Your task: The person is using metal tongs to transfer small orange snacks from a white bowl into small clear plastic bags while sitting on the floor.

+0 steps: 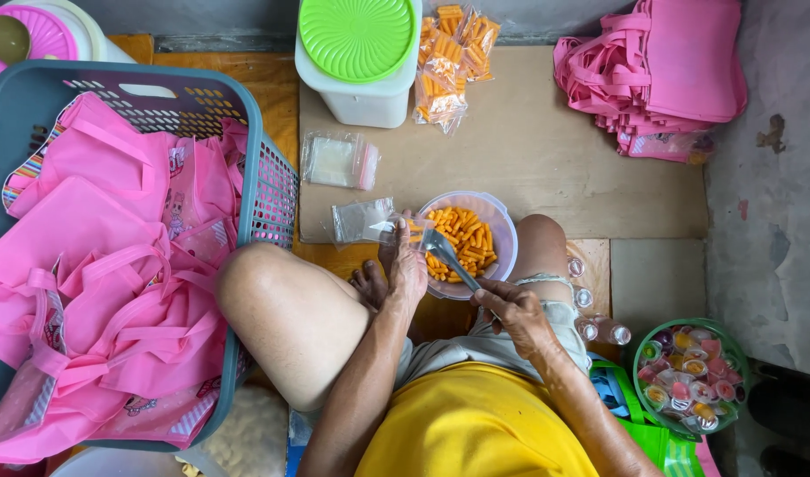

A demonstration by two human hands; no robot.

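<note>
The left hand [405, 269] pinches a small clear bag [363, 221] open at the rim of the clear bowl [502, 231] of orange snack sticks [462, 240] between the knees, while the right hand [515, 311] is closed around a metal spoon [445, 252] dipped into the sticks. A few filled bags [449, 62] lie by the white tub [361, 97] with the green lid. The bowl looks fairly full and a pile of empty bags [339, 161] waits, so I'd judge much packing remains.
</note>
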